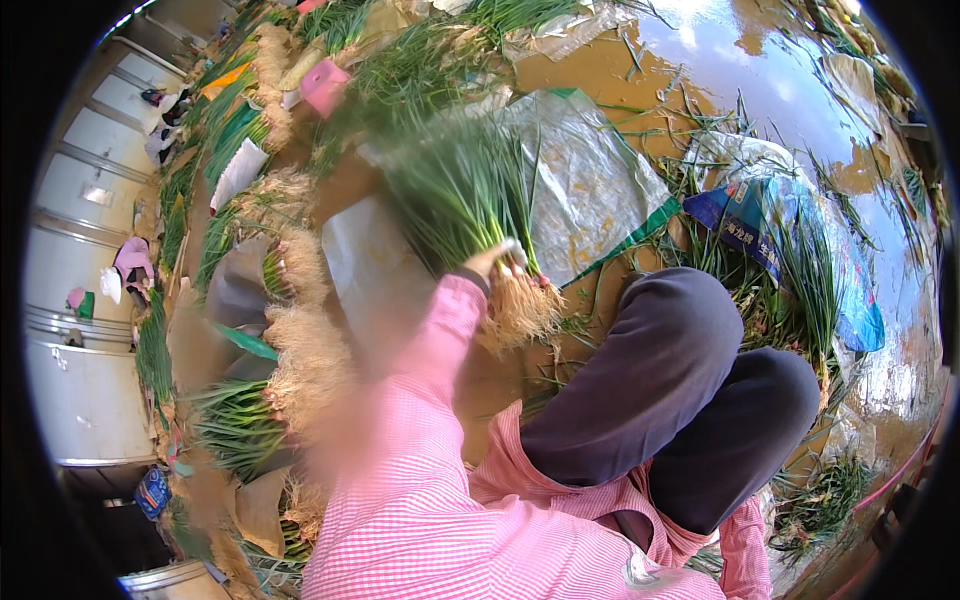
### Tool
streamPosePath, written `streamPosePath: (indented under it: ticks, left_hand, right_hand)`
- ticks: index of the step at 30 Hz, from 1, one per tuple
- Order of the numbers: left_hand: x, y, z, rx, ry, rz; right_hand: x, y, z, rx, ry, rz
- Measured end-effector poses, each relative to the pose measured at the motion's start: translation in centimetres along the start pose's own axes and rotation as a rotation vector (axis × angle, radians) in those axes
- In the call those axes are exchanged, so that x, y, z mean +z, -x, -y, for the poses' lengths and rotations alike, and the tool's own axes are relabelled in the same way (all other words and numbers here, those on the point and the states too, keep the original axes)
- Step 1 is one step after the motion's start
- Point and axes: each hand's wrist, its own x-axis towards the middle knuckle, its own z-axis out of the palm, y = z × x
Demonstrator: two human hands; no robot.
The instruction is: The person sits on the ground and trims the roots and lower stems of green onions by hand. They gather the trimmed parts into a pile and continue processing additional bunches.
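My left hand (486,262) is closed around a bunch of green onions (487,195) just above its roots. Something whitish covers the fingertips. Long green leaves fan out away from me, and pale stringy roots (521,307) hang toward my knees. The bunch is over a clear plastic sheet with a green edge (592,187), spread on the wet ground. My right hand is out of view; only its pink checked sleeve (744,551) shows at the lower right. Blur covers part of the left forearm and some of the leaves.
Rows of bundled onions, roots facing me (304,300), lie on the left. Loose onions (806,270) and a blue printed plastic sack (855,277) are right of my knees (675,330). A pink plastic stool (324,86) stands ahead. Muddy water (720,37) lies beyond. Several people work far left.
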Motion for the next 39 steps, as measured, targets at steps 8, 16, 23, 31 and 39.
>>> streamPosePath:
  ticks: [8,16,23,31,39]
  left_hand:
    - [-8.2,-12.6,15.3,-0.151,0.273,0.107]
    - [2.5,5.2,-14.4,0.852,-0.833,0.084]
    - [39.2,33.0,-15.2,2.349,-1.411,0.654]
    - [50.7,35.0,-6.7,2.217,-1.53,1.282]
    - [58.2,36.2,-5.3,2.011,-1.555,1.398]
  right_hand:
    - [-1.6,0.9,4.6,0.019,-0.048,-0.045]
    - [-2.8,2.6,3.9,0.116,-0.137,-0.407]
    - [-6.4,-1.0,-1.6,0.275,-0.284,-0.87]
    - [-11.2,-2.7,-11.4,0.365,0.046,-0.932]
    - [-18.2,-12.1,-10.7,0.259,-0.304,-0.853]
